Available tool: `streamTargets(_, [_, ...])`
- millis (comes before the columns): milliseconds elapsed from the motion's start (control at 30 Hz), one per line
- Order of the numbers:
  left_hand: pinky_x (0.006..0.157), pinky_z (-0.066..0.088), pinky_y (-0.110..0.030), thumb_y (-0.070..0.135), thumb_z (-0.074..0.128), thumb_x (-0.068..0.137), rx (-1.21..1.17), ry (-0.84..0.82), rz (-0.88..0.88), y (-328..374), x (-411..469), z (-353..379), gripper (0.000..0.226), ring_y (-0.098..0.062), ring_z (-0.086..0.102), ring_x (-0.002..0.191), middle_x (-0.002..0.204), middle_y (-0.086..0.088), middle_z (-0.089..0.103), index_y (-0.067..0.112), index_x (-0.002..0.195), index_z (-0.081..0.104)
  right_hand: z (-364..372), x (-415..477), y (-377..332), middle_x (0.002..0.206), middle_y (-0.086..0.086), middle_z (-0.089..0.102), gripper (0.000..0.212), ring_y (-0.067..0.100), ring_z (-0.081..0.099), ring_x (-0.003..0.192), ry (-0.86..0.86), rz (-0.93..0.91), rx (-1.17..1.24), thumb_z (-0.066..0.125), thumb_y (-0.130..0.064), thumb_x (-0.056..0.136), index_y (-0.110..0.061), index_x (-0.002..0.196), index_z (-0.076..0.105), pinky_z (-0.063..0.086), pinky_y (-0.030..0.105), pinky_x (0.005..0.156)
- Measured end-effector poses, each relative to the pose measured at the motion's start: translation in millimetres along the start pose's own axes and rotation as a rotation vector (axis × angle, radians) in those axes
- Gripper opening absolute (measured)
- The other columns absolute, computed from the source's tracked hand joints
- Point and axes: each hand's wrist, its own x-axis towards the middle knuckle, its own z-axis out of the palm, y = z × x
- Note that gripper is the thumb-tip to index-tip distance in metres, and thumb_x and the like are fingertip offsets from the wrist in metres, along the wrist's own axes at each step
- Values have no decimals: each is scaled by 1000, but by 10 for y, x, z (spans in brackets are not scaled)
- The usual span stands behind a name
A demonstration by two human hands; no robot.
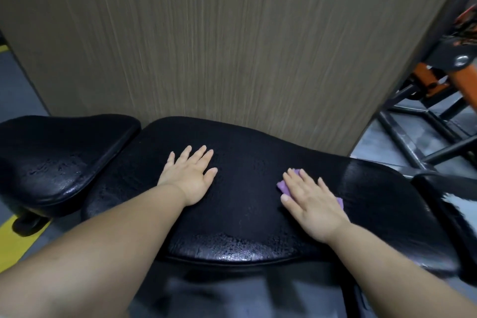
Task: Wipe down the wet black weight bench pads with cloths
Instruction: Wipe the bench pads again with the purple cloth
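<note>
A long black bench pad (245, 201) runs left to right in front of me, beaded with water along its near edge and left part. To its left lies a second, smaller black seat pad (59, 157), also wet. My left hand (191, 175) rests flat on the long pad with fingers spread and straight. My right hand (312, 204) presses flat on a small purple cloth (284, 186) on the same pad; only the cloth's edges peek out beside the fingers and wrist. The pad to the right of the cloth looks smooth and shiny.
A wood-grain panel (232, 46) rises right behind the bench. Orange and black gym machine frames (433, 100) stand at the right on the grey floor. Another black pad (449, 204) with a white patch sits at the far right. A yellow floor stripe (13, 242) shows at the lower left.
</note>
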Motion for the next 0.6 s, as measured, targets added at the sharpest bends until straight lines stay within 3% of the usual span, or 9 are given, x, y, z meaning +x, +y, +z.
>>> streamTargets(67, [121, -4, -45, 50, 12, 103, -7, -18, -24, 28, -21, -14, 58, -19, -9, 150, 163, 11, -7, 30, 156, 0, 30, -280, -42, 151, -22, -13, 110, -3, -18, 137, 2, -44, -8, -29, -80, 61, -28, 153, 3, -10, 29, 115])
streamTargets(133, [121, -4, -45, 50, 12, 103, -19, -41, -48, 95, -58, -31, 60, -23, -10, 150, 163, 7, -8, 26, 156, -1, 88, -504, -27, 148, -23, -14, 114, -2, -19, 137, 12, -61, -11, -34, -79, 58, -27, 153, 2, -12, 26, 114])
streamTargets(233, [120, -8, -47, 56, 13, 101, -19, -84, -28, 352, -150, -34, 66, -27, -15, 149, 163, 3, -13, 23, 156, -5, 174, -729, 36, 153, -15, 10, 85, 11, 12, 145, 67, -113, -42, -7, -69, 90, -20, 150, 27, -3, 26, 114])
streamTargets(300, [120, -9, -48, 58, 13, 100, -10, -90, 44, 598, -217, -6, 69, -27, -17, 148, 162, 4, -15, 23, 156, -6, 191, -781, 67, 152, -13, 19, 71, 16, 24, 143, 80, -104, -51, 5, -60, 98, -20, 147, 37, 2, 29, 112])
streamTargets(333, [119, -9, -49, 58, 13, 100, -5, -88, 77, 721, -240, 14, 69, -27, -17, 148, 162, 5, -15, 23, 156, -6, 183, -771, 73, 152, -15, 15, 73, 14, 21, 144, 79, -110, -45, 1, -61, 96, -21, 148, 33, 1, 29, 112])
streamTargets(433, [118, -11, -54, 61, 12, 99, 19, -83, 102, 987, -234, 71, 71, -31, -19, 147, 163, 0, -16, 23, 156, -7, 123, -659, 134, 148, -25, -13, 99, -2, -14, 141, 63, -96, -6, -29, -73, 70, -27, 152, 1, -11, 23, 115])
streamTargets(467, [117, -11, -56, 62, 12, 98, 26, -83, 98, 1036, -216, 81, 72, -33, -19, 147, 162, -2, -16, 23, 156, -7, 79, -605, 164, 147, -26, -16, 100, -5, -20, 137, 41, -65, 1, -31, -73, 66, -29, 151, -3, -13, 23, 114])
streamTargets(600, [114, -12, -62, 63, 11, 98, 35, -97, 121, 1135, -151, 93, 72, -31, -22, 147, 162, -3, -18, 24, 155, -8, -20, -321, 347, 158, -19, -5, 60, 1, -13, 144, 5, 34, -5, 9, -54, 99, -30, 153, 2, -7, 29, 117])
